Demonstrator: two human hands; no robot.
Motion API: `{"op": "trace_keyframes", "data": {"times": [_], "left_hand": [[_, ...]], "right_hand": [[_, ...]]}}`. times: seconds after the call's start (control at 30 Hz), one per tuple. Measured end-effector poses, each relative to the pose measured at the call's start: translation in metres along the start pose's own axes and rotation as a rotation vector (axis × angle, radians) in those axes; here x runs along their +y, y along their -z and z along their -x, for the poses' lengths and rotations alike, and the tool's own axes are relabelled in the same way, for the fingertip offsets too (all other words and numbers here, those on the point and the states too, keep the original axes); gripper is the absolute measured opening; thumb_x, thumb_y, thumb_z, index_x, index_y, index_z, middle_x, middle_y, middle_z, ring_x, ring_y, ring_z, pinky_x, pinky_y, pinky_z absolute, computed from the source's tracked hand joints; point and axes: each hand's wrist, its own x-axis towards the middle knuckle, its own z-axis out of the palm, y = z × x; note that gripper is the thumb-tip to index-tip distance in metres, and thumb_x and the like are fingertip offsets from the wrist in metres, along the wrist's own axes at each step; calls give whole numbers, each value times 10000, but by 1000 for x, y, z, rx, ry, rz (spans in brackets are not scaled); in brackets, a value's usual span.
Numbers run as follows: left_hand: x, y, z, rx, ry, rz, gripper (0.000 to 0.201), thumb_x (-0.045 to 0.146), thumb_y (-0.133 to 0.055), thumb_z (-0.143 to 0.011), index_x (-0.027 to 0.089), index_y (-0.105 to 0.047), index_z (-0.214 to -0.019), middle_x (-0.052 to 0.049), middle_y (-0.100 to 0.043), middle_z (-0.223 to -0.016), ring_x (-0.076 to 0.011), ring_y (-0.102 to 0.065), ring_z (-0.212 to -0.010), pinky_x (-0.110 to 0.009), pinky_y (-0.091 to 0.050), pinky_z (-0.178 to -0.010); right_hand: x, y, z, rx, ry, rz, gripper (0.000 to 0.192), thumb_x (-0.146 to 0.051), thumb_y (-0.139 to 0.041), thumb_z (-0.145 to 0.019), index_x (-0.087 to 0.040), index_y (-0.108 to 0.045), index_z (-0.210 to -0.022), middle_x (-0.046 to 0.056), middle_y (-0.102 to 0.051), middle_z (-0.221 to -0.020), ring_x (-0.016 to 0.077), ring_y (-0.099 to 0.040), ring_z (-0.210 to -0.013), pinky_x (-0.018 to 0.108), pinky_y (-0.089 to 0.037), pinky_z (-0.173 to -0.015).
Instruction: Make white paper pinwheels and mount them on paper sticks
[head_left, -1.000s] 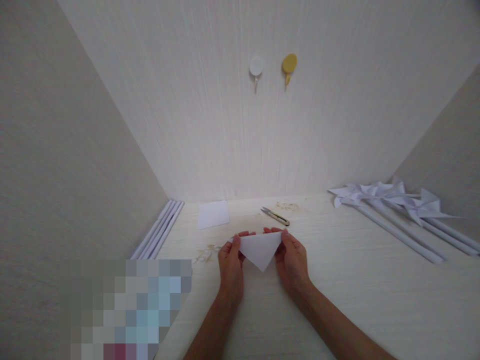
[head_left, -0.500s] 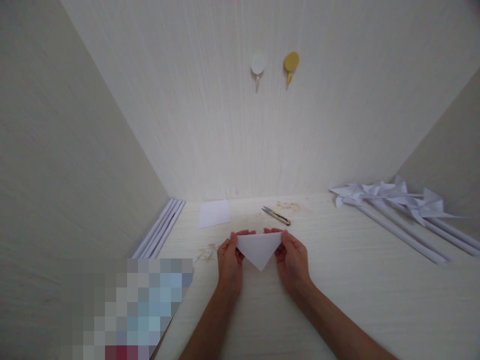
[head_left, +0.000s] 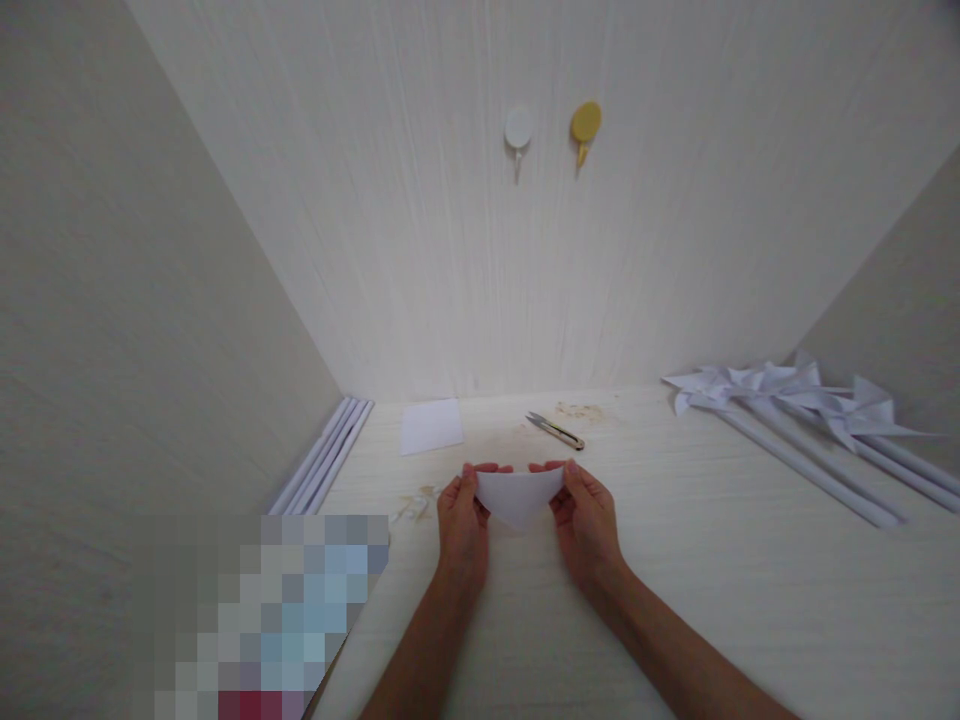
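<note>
Between my hands is a white sheet of paper (head_left: 519,494), folded into a triangle with its long edge up and its point toward me. My left hand (head_left: 463,520) pinches the left corner, thumb in front and fingers behind. At the opposite corner, my right hand (head_left: 587,512) grips the paper the same way. The sheet bows a little between them. Just beyond lie small thread snips (head_left: 556,431), and a flat square of white paper (head_left: 432,426) rests farther back on the left.
Rolled paper sticks (head_left: 322,455) lie along the left wall. Several paper pinwheels (head_left: 787,393) on sticks are at the back right. Small scraps (head_left: 415,502) sit left of my hands, more crumbs (head_left: 580,411) behind the snips. A white hook (head_left: 517,130) and yellow hook (head_left: 586,124) are on the wall.
The folded paper has tipped and bowed, so its lower point looks shorter and higher. Both hands keep their hold in nearly the same place.
</note>
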Motion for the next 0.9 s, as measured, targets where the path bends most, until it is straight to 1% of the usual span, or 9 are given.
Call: {"op": "trace_keyframes", "data": {"times": [0.2, 0.43, 0.57, 0.7, 0.8, 0.9], "left_hand": [[0, 0, 1, 9, -15, -7, 324, 412, -694, -507, 116, -591, -589, -40, -639, -529, -107, -561, -503, -209, -410, -503], [0, 0, 0, 3, -28, -11, 313, 402, -692, -515, 119, -571, -575, -24, -619, -500, -103, -550, -485, -206, -404, -496], [-1, 2, 0, -4, -44, -39, 320, 420, -662, -561, 119, -578, -631, -39, -640, -551, -119, -579, -543, -223, -423, -544], [-1, 1, 0, -33, -29, -37, 357, 474, -628, -585, 131, -564, -662, -61, -655, -598, -164, -614, -631, -271, -441, -597], [-2, 1, 1, -47, -21, -34, 365, 488, -626, -577, 141, -550, -659, -60, -650, -581, -192, -623, -658, -297, -448, -607], [-3, 0, 2, -70, -25, -44, 349, 478, -631, -576, 146, -546, -644, -42, -628, -536, -186, -620, -635, -287, -447, -594]], "right_hand": [[0, -1, 1, -52, -6, 4, 243, -374, -712, -532, -150, -621, -550, 32, -650, -535, 127, -578, -543, 245, -447, -568], [1, 0, 1, -107, -30, 8, 233, -364, -699, -569, -148, -610, -565, 18, -646, -552, 111, -573, -549, 234, -447, -574], [1, 0, 0, -63, -45, -5, 235, -369, -694, -567, -151, -610, -595, 24, -656, -577, 126, -586, -578, 247, -457, -585], [2, 0, -1, -32, -49, -27, 229, -369, -688, -565, -163, -600, -612, 21, -659, -589, 143, -598, -594, 263, -465, -575], [2, 0, -1, -32, -46, -15, 235, -370, -690, -558, -162, -589, -599, 26, -648, -562, 169, -609, -620, 282, -472, -567], [1, -1, -1, -12, -49, 3, 251, -373, -705, -527, -157, -587, -579, 27, -631, -525, 184, -613, -620, 287, -474, -549]]}}
